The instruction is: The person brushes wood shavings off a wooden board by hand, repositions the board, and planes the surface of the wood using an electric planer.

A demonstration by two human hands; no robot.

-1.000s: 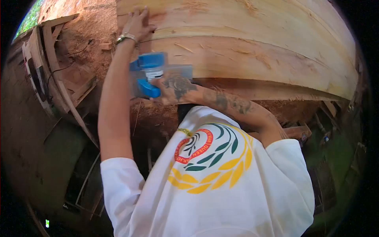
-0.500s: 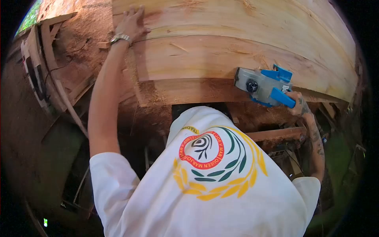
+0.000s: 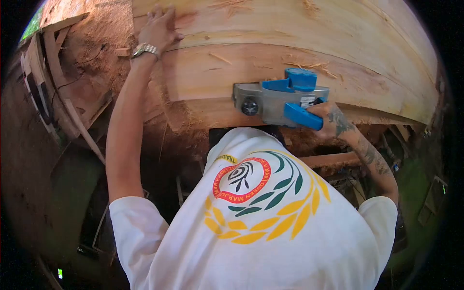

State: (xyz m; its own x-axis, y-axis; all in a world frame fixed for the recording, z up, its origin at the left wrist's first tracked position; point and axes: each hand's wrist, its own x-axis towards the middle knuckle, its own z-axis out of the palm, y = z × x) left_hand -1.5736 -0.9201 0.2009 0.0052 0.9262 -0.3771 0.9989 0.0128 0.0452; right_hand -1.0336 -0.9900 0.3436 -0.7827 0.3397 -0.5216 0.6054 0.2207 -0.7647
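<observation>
A blue and grey power tool [image 3: 280, 99] lies flat on the near edge of a wide wooden board [image 3: 208, 72]. My right hand [image 3: 328, 118] is wrapped round its blue handle, at the tool's right end. Flat on the far left part of the board rests my left hand [image 3: 158, 30], fingers spread, with a metal watch [image 3: 145, 49] at the wrist. Curled wood shavings [image 3: 314, 66] lie on the board beyond the tool.
Sawdust [image 3: 96, 34] covers the ground at the upper left, with a small wood block [image 3: 123, 51] on it. Upright planks [image 3: 50, 63] stand at the left. A wooden beam [image 3: 331, 159] runs below the board at the right.
The tool first went from the left to the right end of the board's near edge, then came back left to the middle, my right hand on it throughout. My left hand shifted slightly left.
</observation>
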